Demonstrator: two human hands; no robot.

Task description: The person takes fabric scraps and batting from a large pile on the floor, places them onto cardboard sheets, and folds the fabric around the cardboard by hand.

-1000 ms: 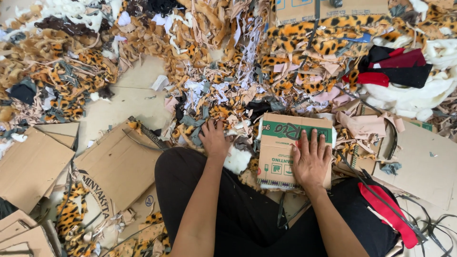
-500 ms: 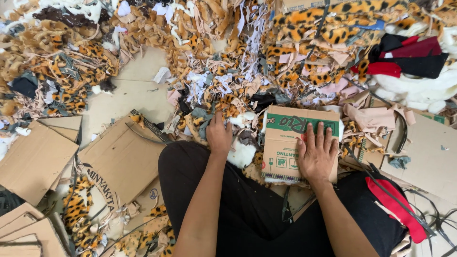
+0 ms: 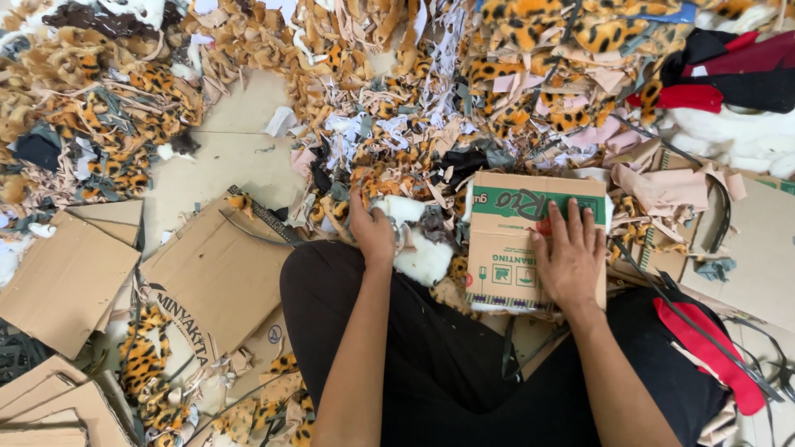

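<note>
Centrally, item one: card (image 3: 530, 240), a printed cardboard piece lying flat over white fabric just past your lap. Your right hand (image 3: 571, 261) rests on the card's near half, fingers spread wide and flat, holding nothing, seemingly to pin it in place. Left of the card, your left hand (image 3: 373, 232) lies loosely curled on scraps (image 3: 414, 248), white and grey fur; whether it grips them is unclear. Beyond the card: heaped leopard-print offcuts (image 3: 530, 74). Far left of the card: plain cardboard sheets (image 3: 66, 281).

Matt brown printed cardboard box (image 3: 534, 240) at centre right; fluffy white fur scrap (image 3: 422, 257) beside it — plush leopard-print fabric offcuts (image 3: 538, 91) above, rough-edged.
</note>
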